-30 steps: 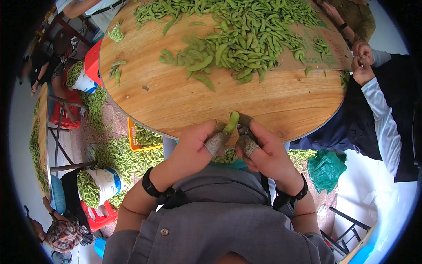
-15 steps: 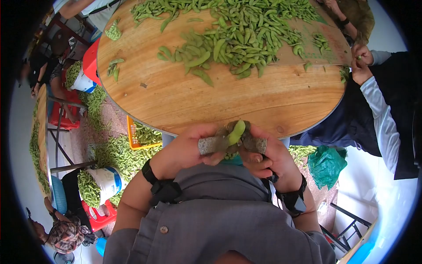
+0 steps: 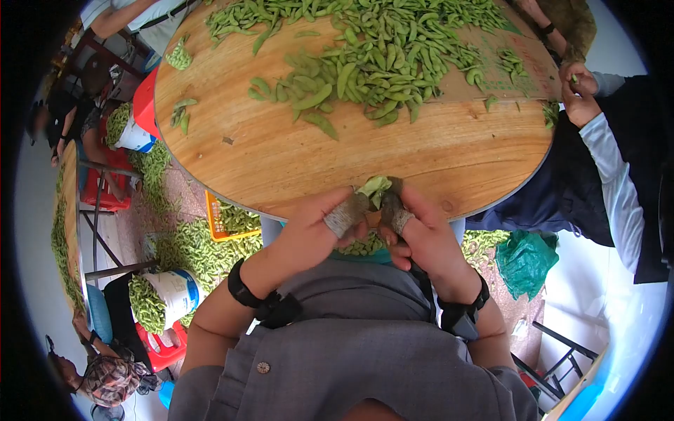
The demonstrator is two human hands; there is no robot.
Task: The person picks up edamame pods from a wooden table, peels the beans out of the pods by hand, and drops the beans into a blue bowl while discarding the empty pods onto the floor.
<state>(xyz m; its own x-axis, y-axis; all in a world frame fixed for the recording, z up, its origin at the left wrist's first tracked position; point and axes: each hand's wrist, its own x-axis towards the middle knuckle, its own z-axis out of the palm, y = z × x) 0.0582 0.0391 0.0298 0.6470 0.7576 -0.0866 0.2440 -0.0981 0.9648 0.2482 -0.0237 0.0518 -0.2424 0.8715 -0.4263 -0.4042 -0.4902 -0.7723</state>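
Just over the near edge of the wooden table (image 3: 295,165), my left hand (image 3: 324,221) and my right hand (image 3: 421,223) come together around one edamame pod (image 3: 375,186). The pod looks flattened or pulled open at its upper end. Both thumbs wear grey wraps, and dark-stained fingers pinch the pod from either side. Under my hands, on my lap, pods or beans (image 3: 364,245) sit in something green, partly covered. Farther across the tabletop lies a big heap of edamame pods (image 3: 400,67).
A flattened cardboard sheet (image 3: 516,77) lies under the heap's right side. At right, another person's hands (image 3: 579,95) hold a small green piece. Pods cover the floor at left around an orange crate (image 3: 214,221) and a white bucket (image 3: 175,298). A green bag (image 3: 526,263) lies at right.
The pod stood upright and whole between my hands; now it looks opened out and paler. My hands have moved slightly up toward the table, and more of the lap container shows.
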